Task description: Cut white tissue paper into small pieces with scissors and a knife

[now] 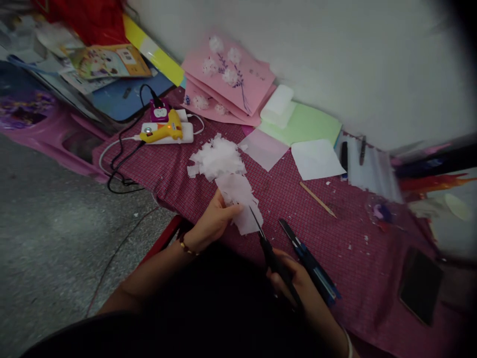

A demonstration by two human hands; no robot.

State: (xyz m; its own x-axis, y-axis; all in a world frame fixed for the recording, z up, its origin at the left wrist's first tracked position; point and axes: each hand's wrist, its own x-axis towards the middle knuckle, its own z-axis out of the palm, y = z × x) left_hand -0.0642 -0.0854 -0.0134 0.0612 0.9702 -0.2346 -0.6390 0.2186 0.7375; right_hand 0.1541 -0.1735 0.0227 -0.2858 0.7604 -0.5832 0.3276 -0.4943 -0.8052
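Note:
My left hand [216,218] pinches a thin white sheet of paper [244,219] by its left side, thumb on top. One edge of the sheet looks ragged and notched. Black-handled scissors [269,251] are gripped in my right hand [292,278], and their blades lie against the sheet close to my left thumb. Just beyond the sheet sits a fluffy heap of white paper pieces [218,158], which the sheet's far end meets. A blue and black utility knife [311,263] rests on the tablecloth beside my right hand.
On the red checked tablecloth [268,186] lie a wooden stick [318,200], white paper [316,158], green paper [309,124] and a dark phone-like slab [421,286]. A yellow glue gun [164,130] rests on a power strip with trailing cords. Pink cards [238,74] lean against the wall.

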